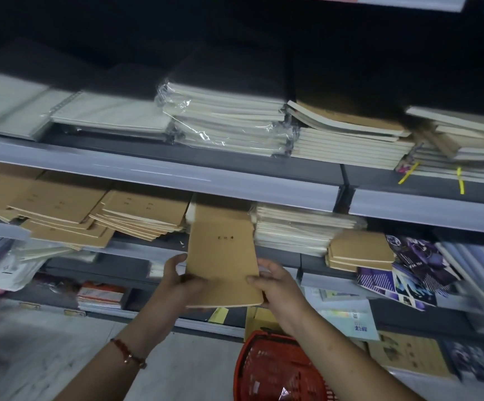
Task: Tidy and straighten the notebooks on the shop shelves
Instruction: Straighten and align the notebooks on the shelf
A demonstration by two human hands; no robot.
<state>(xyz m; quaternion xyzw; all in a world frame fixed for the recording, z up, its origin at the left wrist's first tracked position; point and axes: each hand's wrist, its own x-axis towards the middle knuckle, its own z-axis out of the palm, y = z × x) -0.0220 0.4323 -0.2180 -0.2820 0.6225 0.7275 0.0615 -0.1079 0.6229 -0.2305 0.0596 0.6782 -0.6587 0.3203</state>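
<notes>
Brown notebook stack [223, 256] gripped between left hand [181, 280]; right hand [275, 285].

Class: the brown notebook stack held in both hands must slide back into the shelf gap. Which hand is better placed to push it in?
Right. The right hand grips the brown notebook stack at its near corner, behind it; the left hand holds the side edge, better for steering.

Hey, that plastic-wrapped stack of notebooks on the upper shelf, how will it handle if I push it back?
The plastic-wrapped stack probably slides as one block, since the film binds the notebooks together. It looks thick, so likely heavy for one push. The loose, glossy wrap bunched at its left end may slip or crinkle under fingers.
</notes>
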